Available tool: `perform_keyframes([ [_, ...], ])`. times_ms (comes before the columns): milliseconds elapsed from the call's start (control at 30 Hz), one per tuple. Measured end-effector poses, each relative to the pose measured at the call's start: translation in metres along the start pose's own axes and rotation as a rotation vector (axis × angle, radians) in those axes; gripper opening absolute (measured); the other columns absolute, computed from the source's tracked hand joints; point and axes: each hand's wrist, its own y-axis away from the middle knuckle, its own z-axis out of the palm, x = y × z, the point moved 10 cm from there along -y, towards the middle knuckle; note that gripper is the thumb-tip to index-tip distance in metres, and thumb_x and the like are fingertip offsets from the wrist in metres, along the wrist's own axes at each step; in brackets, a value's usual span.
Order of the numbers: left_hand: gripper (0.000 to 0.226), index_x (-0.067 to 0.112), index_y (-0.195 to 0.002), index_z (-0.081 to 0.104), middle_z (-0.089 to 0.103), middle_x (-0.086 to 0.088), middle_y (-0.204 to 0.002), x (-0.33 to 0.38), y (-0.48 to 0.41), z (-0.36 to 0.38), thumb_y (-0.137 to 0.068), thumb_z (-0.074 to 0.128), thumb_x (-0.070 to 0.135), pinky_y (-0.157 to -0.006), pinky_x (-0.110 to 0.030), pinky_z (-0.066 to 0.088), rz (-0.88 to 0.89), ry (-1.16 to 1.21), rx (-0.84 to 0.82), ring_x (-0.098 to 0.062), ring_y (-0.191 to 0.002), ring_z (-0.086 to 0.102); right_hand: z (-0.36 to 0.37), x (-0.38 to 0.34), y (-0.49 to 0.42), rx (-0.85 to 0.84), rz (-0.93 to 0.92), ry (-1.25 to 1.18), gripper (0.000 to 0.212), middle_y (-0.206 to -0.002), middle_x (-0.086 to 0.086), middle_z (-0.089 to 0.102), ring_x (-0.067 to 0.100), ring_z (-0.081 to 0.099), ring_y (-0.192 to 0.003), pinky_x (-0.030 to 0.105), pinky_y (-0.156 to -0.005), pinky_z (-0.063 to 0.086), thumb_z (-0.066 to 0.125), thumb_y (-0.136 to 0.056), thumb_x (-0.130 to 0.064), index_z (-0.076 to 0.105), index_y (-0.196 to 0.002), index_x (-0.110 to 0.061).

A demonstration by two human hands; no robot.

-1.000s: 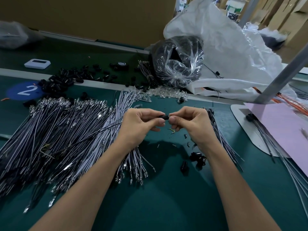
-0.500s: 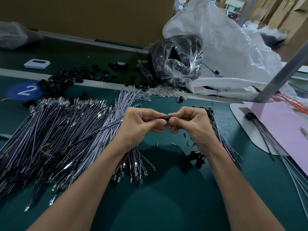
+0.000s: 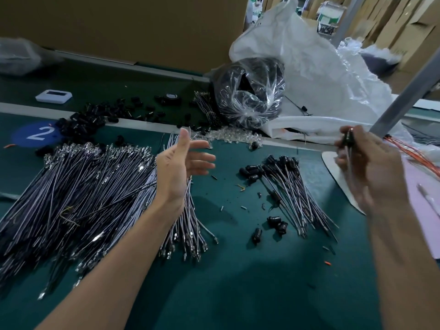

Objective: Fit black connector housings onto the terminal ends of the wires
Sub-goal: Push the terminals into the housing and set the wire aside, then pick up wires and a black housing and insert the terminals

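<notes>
**Capped wire held aside over a green bench**

A dark green bench mat (image 3: 238, 294) carried the whole job. Nearest on it lay a few loose black housings (image 3: 277, 223), probably kept within easy reach of the right hand. To their left fanned the large pile of uncapped wires (image 3: 78, 186). These were grey-violet leads with bright metal terminals, laid roughly parallel, likely so that one could be drawn out singly.

The left hand (image 3: 181, 167) hovered above that pile's right edge, fingers straight and spread, holding nothing. The two hands were well apart. Right of centre lay the smaller bundle of finished wires (image 3: 285, 184), black caps mostly at its far end, seemingly the put-down spot.

Above and to the right of it, the blurred right hand (image 3: 371, 172) pinched a black connector housing (image 3: 348, 139) at its fingertips, with a pale lead hanging from it. Whether the terminal was fully seated could not be told.

Farther back, a heap of spare housings (image 3: 81, 122) sat beside a blue disc marked 2 (image 3: 35, 135). A clear bag of black parts (image 3: 250, 91) leaned on a white sack (image 3: 321, 75).
</notes>
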Motion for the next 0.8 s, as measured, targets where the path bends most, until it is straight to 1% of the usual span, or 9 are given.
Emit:
perform_keyframes([
  [100, 0.054, 0.01, -0.084, 0.072, 0.073, -0.007, -0.068, 0.004, -0.001, -0.012, -0.1, 0.038, 0.049, -0.056, -0.025, 0.056, 0.028, 0.026, 0.105, -0.022, -0.061, 0.069, -0.01, -0.011, -0.014, 0.047, -0.068, 0.513, 0.018, -0.075, -0.003, 0.072, 0.007, 0.063, -0.061, 0.021, -0.058, 0.053, 0.065, -0.088, -0.031, 0.075, -0.091, -0.017],
  [167, 0.054, 0.009, -0.083, 0.072, 0.072, -0.006, -0.066, 0.006, -0.002, -0.021, -0.103, 0.036, 0.045, -0.056, -0.026, 0.055, 0.045, 0.04, 0.166, -0.021, -0.06, 0.068, 0.002, -0.001, -0.021, 0.026, -0.079, 0.965, 0.025, -0.088, -0.001, 0.071, 0.015, 0.065, -0.073, 0.032, -0.074, 0.054, 0.062, -0.093, -0.032, 0.072, -0.107, -0.014],
  [233, 0.055, 0.008, -0.082, 0.072, 0.071, -0.006, -0.065, 0.008, -0.002, -0.027, -0.104, 0.037, 0.044, -0.058, -0.028, 0.054, 0.059, 0.054, 0.215, -0.021, -0.058, 0.067, 0.033, 0.016, -0.016, -0.059, -0.08, 1.242, 0.028, -0.095, -0.003, 0.067, 0.011, 0.062, -0.077, 0.032, -0.084, 0.05, 0.061, -0.094, -0.034, 0.071, -0.113, -0.016],
  [333, 0.056, 0.005, -0.081, 0.072, 0.07, -0.007, -0.063, 0.009, -0.001, -0.033, -0.103, 0.038, 0.043, -0.058, -0.03, 0.053, 0.069, 0.07, 0.274, -0.021, -0.057, 0.066, 0.111, 0.055, 0.012, -0.322, -0.102, 1.223, 0.017, -0.078, -0.01, 0.068, -0.003, 0.059, -0.066, 0.025, -0.076, 0.053, 0.066, -0.092, -0.028, 0.077, -0.095, -0.015],
  [467, 0.055, -0.002, -0.082, 0.07, 0.067, -0.01, -0.064, 0.008, 0.001, -0.038, -0.103, 0.041, 0.039, -0.054, -0.027, 0.049, 0.091, 0.052, 0.35, -0.019, -0.055, 0.064, 0.193, 0.125, 0.051, -0.574, 0.051, 1.297, 0.036, -0.074, 0.012, 0.068, 0.031, 0.065, -0.074, 0.037, -0.071, 0.054, 0.062, -0.092, -0.037, 0.069, -0.077, -0.006],
  [567, 0.054, -0.003, -0.08, 0.07, 0.067, -0.01, -0.062, 0.01, 0.001, -0.041, -0.103, 0.042, 0.037, -0.052, -0.025, 0.048, 0.11, 0.039, 0.379, -0.018, -0.054, 0.063, 0.214, 0.151, 0.063, -0.599, 0.153, 1.322, 0.026, -0.076, 0.011, 0.055, 0.038, 0.059, -0.082, 0.038, -0.071, 0.052, 0.059, -0.087, -0.029, 0.057, -0.075, -0.007],
  [633, 0.053, 0.0, -0.076, 0.07, 0.066, -0.008, -0.059, 0.009, 0.001, -0.042, -0.103, 0.043, 0.037, -0.052, -0.025, 0.048, 0.106, 0.039, 0.381, -0.017, -0.053, 0.063, 0.213, 0.157, 0.062, -0.595, 0.23, 1.23, 0.024, -0.077, 0.014, 0.063, 0.038, 0.06, -0.081, 0.04, -0.07, 0.053, 0.058, -0.085, -0.023, 0.06, -0.074, -0.002],
  [700, 0.053, 0.002, -0.074, 0.07, 0.066, -0.004, -0.056, 0.008, 0.0, -0.042, -0.103, 0.043, 0.036, -0.052, -0.025, 0.048, 0.103, 0.032, 0.383, -0.017, -0.053, 0.063, 0.204, 0.158, 0.058, -0.555, 0.298, 1.109, 0.024, -0.075, 0.017, 0.07, 0.032, 0.064, -0.073, 0.04, -0.067, 0.055, 0.06, -0.085, -0.02, 0.067, -0.075, 0.0],
  [800, 0.052, 0.004, -0.073, 0.07, 0.067, -0.003, -0.056, 0.006, 0.0, -0.041, -0.103, 0.043, 0.036, -0.051, -0.022, 0.049, 0.094, 0.024, 0.387, -0.015, -0.054, 0.064, 0.192, 0.154, 0.058, -0.495, 0.357, 0.924, 0.022, -0.071, 0.013, 0.072, 0.017, 0.057, -0.052, 0.03, -0.049, 0.048, 0.06, -0.086, -0.014, 0.068, -0.069, -0.004],
])
